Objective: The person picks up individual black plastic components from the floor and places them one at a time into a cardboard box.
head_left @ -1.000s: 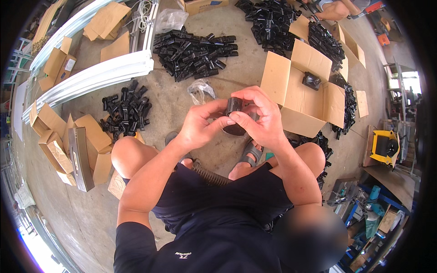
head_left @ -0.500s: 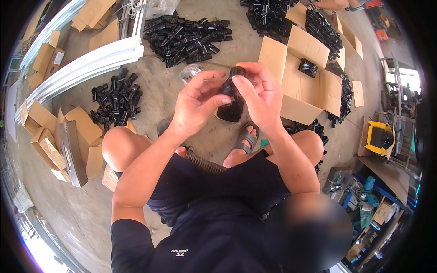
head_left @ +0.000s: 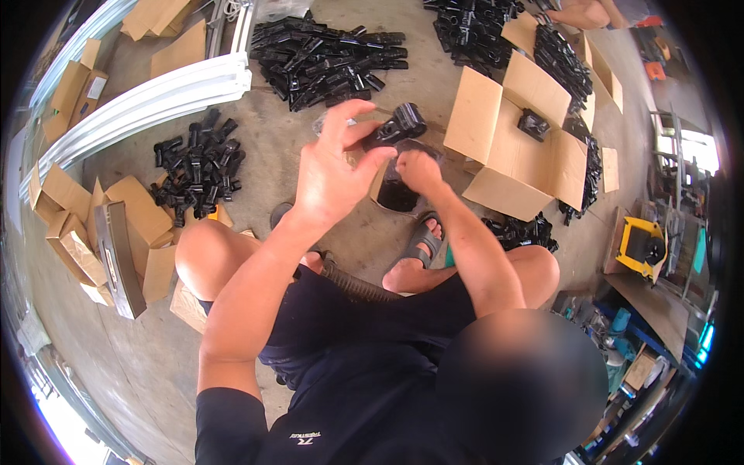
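My left hand grips a glossy black tubular fitting between thumb and fingers. The fitting is tilted, its wide round end facing up and to the right. Just below it, my right hand is closed, knuckles up, over the edge of a small open container. Small dark pieces lie inside that container, which stands on the floor between my feet. Whatever the right fingers pinch is hidden.
A large pile of black fittings lies ahead, a smaller pile to the left. The open cardboard box at right holds one black part. White metal profiles lie far left. Another person's arm shows at the top right.
My right hand has let go of the fitting and moved down to the small container. The left hand keeps the fitting, now turned with its wide end up and right.
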Available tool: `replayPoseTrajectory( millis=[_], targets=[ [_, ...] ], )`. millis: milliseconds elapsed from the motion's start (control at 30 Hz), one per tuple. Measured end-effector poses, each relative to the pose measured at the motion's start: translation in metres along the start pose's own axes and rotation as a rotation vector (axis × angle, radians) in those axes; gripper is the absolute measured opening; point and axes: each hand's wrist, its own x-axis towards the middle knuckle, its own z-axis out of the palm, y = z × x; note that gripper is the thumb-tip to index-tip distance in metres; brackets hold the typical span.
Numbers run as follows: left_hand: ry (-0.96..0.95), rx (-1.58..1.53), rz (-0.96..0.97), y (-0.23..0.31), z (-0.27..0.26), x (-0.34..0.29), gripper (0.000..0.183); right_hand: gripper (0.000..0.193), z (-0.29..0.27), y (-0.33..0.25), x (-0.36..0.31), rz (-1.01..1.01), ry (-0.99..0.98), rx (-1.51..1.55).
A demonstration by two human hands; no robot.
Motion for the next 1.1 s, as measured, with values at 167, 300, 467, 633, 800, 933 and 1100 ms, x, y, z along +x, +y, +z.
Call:
replayPoseTrajectory(
  millis=[167,300,467,633,800,933,1100],
  targets=[
    [0.020,0.290,0.310,-0.008,-0.010,0.005,0.065,0.026,0.083,0.004,-0.002,-0.099,-0.028,-0.222],
    [-0.023,0.492,0.355,-0.020,-0.020,-0.001,0.079,0.026,0.091,0.002,-0.001,-0.156,-0.068,-0.316],
    [-0.063,0.595,0.377,-0.023,-0.019,0.004,0.084,0.019,0.051,0.011,0.004,-0.172,0.049,-0.090],
    [-0.060,0.628,0.393,-0.023,-0.018,0.008,0.086,0.012,-0.091,-0.030,-0.011,-0.168,0.269,0.376],
    [-0.073,0.609,0.410,-0.013,-0.013,0.007,0.091,0.011,-0.176,-0.075,-0.054,-0.328,0.362,1.136],
    [-0.033,0.589,0.544,-0.005,-0.006,0.003,0.088,0.011,-0.173,-0.092,-0.068,-0.453,0.405,1.053],
    [-0.012,0.527,0.581,-0.005,0.000,-0.003,0.087,0.011,-0.167,-0.099,-0.078,-0.405,0.404,1.010]
  ],
)
